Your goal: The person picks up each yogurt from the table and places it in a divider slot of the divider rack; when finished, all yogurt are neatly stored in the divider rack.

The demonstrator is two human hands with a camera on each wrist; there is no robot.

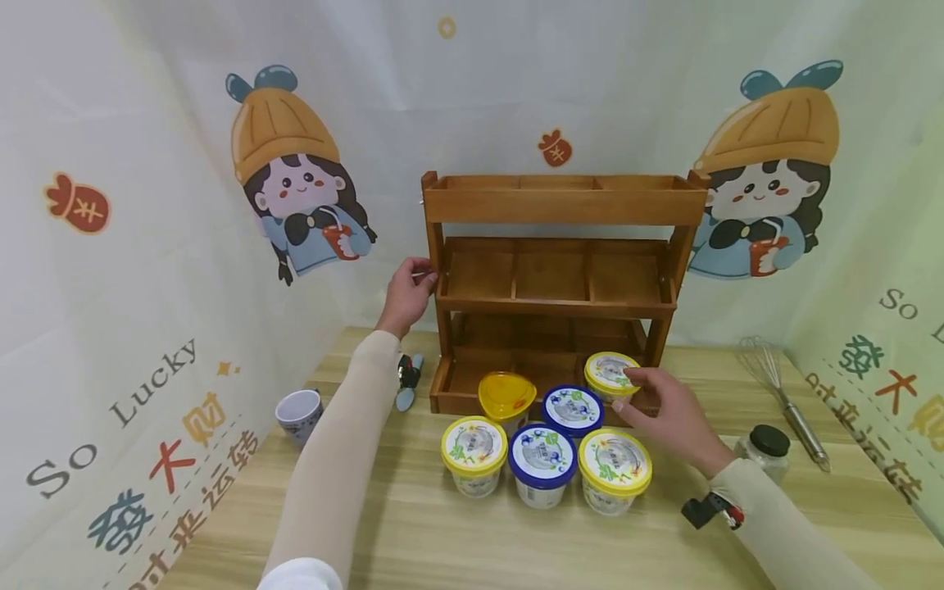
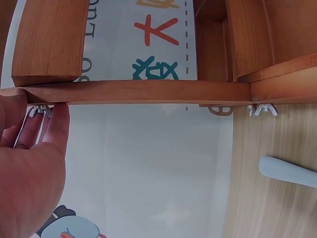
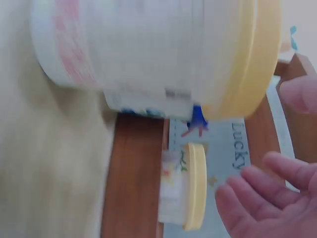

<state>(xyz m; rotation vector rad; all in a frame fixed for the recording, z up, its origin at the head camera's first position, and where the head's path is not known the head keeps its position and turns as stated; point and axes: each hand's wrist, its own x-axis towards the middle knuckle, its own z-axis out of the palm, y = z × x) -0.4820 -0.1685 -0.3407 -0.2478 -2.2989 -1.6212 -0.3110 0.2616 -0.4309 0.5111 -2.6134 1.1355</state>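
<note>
A brown wooden tiered rack stands at the back of the table. At its left upright, my left hand holds on beside a wing nut, thumb and finger to either side of it. A tub with a yellow lid sits in the right part of the bottom tier. My right hand is beside that tub, thumb and fingers spread around its lid's right side without gripping. In the right wrist view, another yellow-lidded tub looms close to the camera, and the hand's fingers are loosely extended.
Before the rack stand more tubs: yellow-lidded, blue-lidded and one with an amber lid. A patterned cup and a light blue utensil lie left. A black-capped jar and a whisk are right.
</note>
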